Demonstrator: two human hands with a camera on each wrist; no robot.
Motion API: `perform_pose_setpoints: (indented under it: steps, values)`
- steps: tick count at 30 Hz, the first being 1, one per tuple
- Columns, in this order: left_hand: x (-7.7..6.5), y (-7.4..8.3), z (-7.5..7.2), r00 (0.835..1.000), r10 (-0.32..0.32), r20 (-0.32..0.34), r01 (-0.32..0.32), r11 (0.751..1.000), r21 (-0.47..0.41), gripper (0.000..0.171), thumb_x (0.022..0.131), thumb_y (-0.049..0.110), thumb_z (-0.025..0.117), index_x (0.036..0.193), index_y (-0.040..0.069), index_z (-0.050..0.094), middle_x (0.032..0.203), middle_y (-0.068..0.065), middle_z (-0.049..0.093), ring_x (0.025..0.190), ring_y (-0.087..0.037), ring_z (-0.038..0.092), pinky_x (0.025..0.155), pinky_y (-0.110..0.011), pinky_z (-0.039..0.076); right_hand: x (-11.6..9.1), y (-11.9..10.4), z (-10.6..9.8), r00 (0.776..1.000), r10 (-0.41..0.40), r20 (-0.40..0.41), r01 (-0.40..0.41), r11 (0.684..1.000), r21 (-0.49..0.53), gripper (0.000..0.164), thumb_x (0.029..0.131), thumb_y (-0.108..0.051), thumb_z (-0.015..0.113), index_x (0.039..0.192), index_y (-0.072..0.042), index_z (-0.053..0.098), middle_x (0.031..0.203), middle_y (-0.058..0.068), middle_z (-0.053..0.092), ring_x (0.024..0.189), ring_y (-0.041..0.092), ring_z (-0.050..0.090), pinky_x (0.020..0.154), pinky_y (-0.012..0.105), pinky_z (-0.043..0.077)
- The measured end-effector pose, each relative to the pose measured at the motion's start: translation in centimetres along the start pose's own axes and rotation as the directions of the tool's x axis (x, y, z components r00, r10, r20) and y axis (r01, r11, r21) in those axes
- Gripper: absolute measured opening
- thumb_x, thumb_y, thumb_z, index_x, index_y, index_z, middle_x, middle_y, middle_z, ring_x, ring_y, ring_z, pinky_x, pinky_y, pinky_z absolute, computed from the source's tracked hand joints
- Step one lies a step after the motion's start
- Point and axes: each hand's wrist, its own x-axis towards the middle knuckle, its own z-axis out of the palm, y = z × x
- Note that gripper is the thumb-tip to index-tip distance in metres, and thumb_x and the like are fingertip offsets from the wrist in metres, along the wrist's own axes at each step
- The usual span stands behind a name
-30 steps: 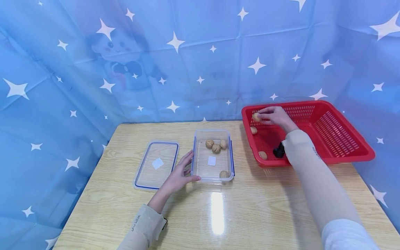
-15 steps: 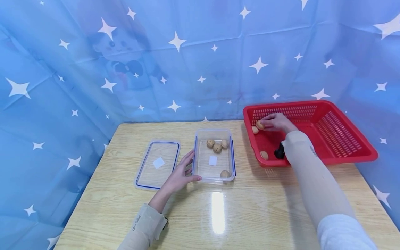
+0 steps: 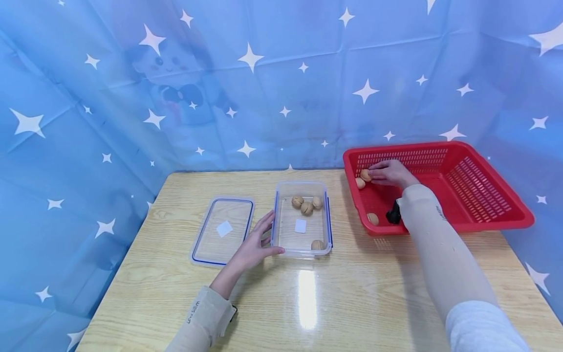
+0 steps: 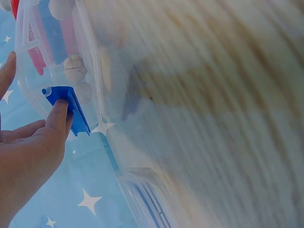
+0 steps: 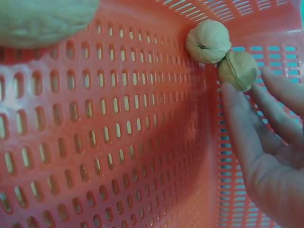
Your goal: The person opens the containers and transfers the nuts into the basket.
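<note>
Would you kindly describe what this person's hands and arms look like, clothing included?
The left hand and right hand are ungloved. Beige sleeves with small dark lettering cover both forearms; whitish fabric shows higher on the right. A black object sits at the right wrist.

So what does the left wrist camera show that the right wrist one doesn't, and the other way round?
Only the left wrist view: the left hand touching a blue latch on the clear plastic box, and part of a lid. Only the right wrist view: the right hand touching one walnut. Both: walnuts, though different ones, and the red basket, only partly visible in the left.
</note>
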Motion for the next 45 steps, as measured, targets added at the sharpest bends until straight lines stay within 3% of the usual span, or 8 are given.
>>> perform_pose_setpoints:
  steps: [10, 14, 19, 24, 28, 35, 42, 45]
  values:
    - [-0.1, -0.1, 0.0, 1.000, 0.003, 0.004, -0.003, 1.000, -0.003, 0.097, 0.084, 0.010, 0.079, 0.159, 0.006, 0.018, 0.169, -0.007, 0.009, 0.152, -0.039, 0.023, 0.120, -0.047, 0.037, -0.2, 0.0, -0.4, 1.000, 0.012, 0.015, -0.012, 1.000, 0.020, 0.053, 0.104, -0.016, 0.050, 0.148, 0.009, 0.037, 0.149, 0.033, 0.041, 0.102, 0.009, 0.071, 0.107, 0.046, 0.047]
    - [-0.2, -0.2, 0.0, 1.000, 0.009, 0.003, -0.009, 1.000, -0.010, 0.097, 0.084, 0.009, 0.078, 0.159, 0.005, 0.018, 0.169, -0.009, 0.008, 0.151, -0.041, 0.023, 0.120, -0.048, 0.038, -0.5, -0.1, -0.5, 1.000, 0.023, 0.012, -0.023, 1.000, 0.010, 0.052, 0.105, -0.016, 0.049, 0.149, 0.009, 0.036, 0.151, 0.033, 0.040, 0.115, 0.020, 0.069, 0.108, 0.046, 0.046]
    - [-0.2, -0.3, 0.0, 1.000, 0.008, 0.002, -0.008, 1.000, -0.013, 0.097, 0.084, 0.010, 0.079, 0.159, 0.006, 0.018, 0.169, -0.008, 0.008, 0.151, -0.040, 0.023, 0.120, -0.047, 0.038, -1.0, -0.4, -0.6, 1.000, 0.020, 0.007, -0.020, 1.000, 0.006, 0.053, 0.106, -0.018, 0.047, 0.150, 0.008, 0.033, 0.151, 0.033, 0.040, 0.131, 0.033, 0.057, 0.109, 0.046, 0.045]
    - [-0.2, -0.3, 0.0, 1.000, 0.005, -0.004, -0.005, 1.000, 0.003, 0.098, 0.083, 0.011, 0.080, 0.159, 0.006, 0.018, 0.169, -0.008, 0.009, 0.151, -0.039, 0.024, 0.120, -0.046, 0.038, -1.4, -0.7, -0.8, 0.999, 0.011, -0.041, -0.009, 0.998, 0.058, 0.057, 0.104, -0.024, 0.051, 0.151, 0.005, 0.035, 0.149, 0.028, 0.046, 0.111, 0.017, 0.071, 0.109, 0.045, 0.045]
    - [-0.2, -0.2, 0.0, 1.000, 0.011, -0.001, -0.011, 1.000, 0.007, 0.098, 0.083, 0.010, 0.079, 0.159, 0.005, 0.018, 0.169, -0.010, 0.009, 0.151, -0.040, 0.024, 0.119, -0.047, 0.038, -1.7, -1.0, -0.8, 0.998, 0.001, -0.069, 0.005, 0.996, 0.091, 0.059, 0.104, -0.028, 0.052, 0.152, 0.001, 0.035, 0.150, 0.024, 0.043, 0.101, 0.003, 0.071, 0.110, 0.043, 0.045]
    - [-0.2, -0.1, 0.0, 1.000, 0.007, 0.002, -0.007, 1.000, 0.007, 0.097, 0.084, 0.009, 0.079, 0.159, 0.006, 0.018, 0.169, -0.008, 0.009, 0.151, -0.040, 0.024, 0.119, -0.047, 0.038, -2.2, -1.9, -0.5, 0.994, -0.010, -0.107, 0.016, 0.998, 0.057, 0.065, 0.102, -0.037, 0.054, 0.154, -0.004, 0.035, 0.152, 0.022, 0.041, 0.128, 0.022, 0.061, 0.111, 0.042, 0.045]
    - [0.0, 0.0, 0.1, 1.000, 0.012, -0.002, -0.012, 1.000, -0.010, 0.097, 0.083, 0.008, 0.079, 0.159, 0.005, 0.018, 0.169, -0.009, 0.009, 0.151, -0.040, 0.024, 0.119, -0.048, 0.038, -2.5, -2.6, -0.4, 0.993, -0.033, -0.117, 0.045, 0.994, 0.101, 0.062, 0.102, -0.035, 0.054, 0.152, -0.003, 0.037, 0.144, 0.014, 0.046, 0.106, 0.002, 0.066, 0.110, 0.040, 0.048]
    - [0.0, 0.2, 0.1, 1.000, 0.008, -0.003, -0.008, 1.000, -0.016, 0.097, 0.083, 0.006, 0.079, 0.159, 0.005, 0.018, 0.169, -0.009, 0.009, 0.151, -0.039, 0.024, 0.119, -0.048, 0.038, -2.5, -2.7, -0.2, 0.992, -0.037, -0.123, 0.050, 0.993, 0.105, 0.061, 0.102, -0.035, 0.054, 0.152, -0.003, 0.038, 0.143, 0.013, 0.047, 0.109, 0.004, 0.067, 0.111, 0.042, 0.047]
